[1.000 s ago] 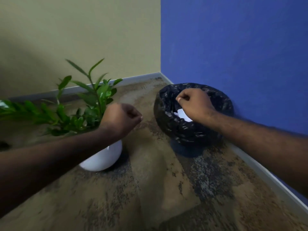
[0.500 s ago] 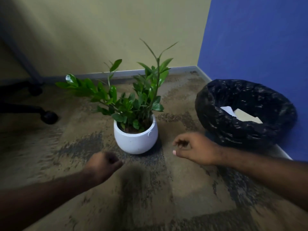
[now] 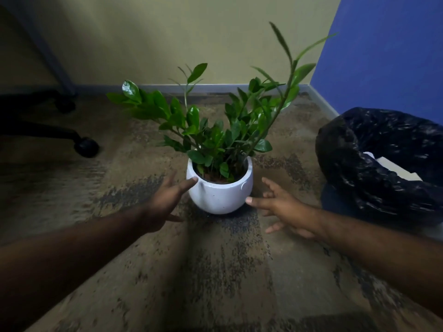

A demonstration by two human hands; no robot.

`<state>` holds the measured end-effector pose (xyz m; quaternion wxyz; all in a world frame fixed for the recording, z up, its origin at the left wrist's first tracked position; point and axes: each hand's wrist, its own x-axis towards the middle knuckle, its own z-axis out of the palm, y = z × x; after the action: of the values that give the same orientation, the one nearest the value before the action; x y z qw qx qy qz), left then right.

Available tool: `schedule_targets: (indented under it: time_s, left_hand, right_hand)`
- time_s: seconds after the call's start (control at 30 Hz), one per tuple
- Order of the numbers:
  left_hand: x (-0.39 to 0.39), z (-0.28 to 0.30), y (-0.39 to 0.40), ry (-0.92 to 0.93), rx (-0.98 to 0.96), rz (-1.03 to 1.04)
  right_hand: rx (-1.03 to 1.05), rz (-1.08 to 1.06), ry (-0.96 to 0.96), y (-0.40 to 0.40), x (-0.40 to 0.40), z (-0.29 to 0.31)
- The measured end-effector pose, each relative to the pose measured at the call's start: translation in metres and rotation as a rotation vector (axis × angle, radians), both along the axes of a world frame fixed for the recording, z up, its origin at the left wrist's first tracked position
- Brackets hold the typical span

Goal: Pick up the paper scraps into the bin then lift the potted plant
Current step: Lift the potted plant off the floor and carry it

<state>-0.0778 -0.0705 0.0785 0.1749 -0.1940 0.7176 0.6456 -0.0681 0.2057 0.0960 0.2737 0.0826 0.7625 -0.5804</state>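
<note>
Flanking the potted plant (image 3: 219, 188) — left hand (image 3: 165, 202), right hand (image 3: 285, 207), fingers spread, gripping nothing

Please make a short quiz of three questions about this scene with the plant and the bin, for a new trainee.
1. True or false: both hands already grip the white pot.
2. Where does the paper lie? A) on the carpet B) inside the bin C) in the right hand
3. Which hand's fingertip is at the pot's rim?

Key: 1. False, both are open, spread either side of the pot. 2. B. 3. The left hand.
</note>
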Motion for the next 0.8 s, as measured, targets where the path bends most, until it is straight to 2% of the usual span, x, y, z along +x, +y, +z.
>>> schedule_targets:
  time_s: [0.17,0.4,0.5,0.67,0.8]
  left_hand:
    - [-0.02,0.003,0.016,0.0,0.065,0.018]
    - [-0.035,-0.006,0.029,0.062,0.079,-0.013]
    - [-0.033,-0.006,0.034,0.066,0.082,0.025]
    - [-0.013,0.013,0.057,0.042,0.071,0.08]
    - [0.017,0.06,0.075,-0.011,0.059,0.127]
  right_hand:
    - [-0.143,-0.109,0.005,-0.03,-0.021,-0.019]
    - [-0.214,-0.342,0.046,-0.066,-0.045,-0.035]
    - [-0.24,-0.369,0.055,-0.067,-0.045,-0.034]
    - [-0.188,-0.381,0.014,-0.048,-0.026,-0.014]
    - [-0.172,-0.399,-0.013,-0.029,0.0,0.037]
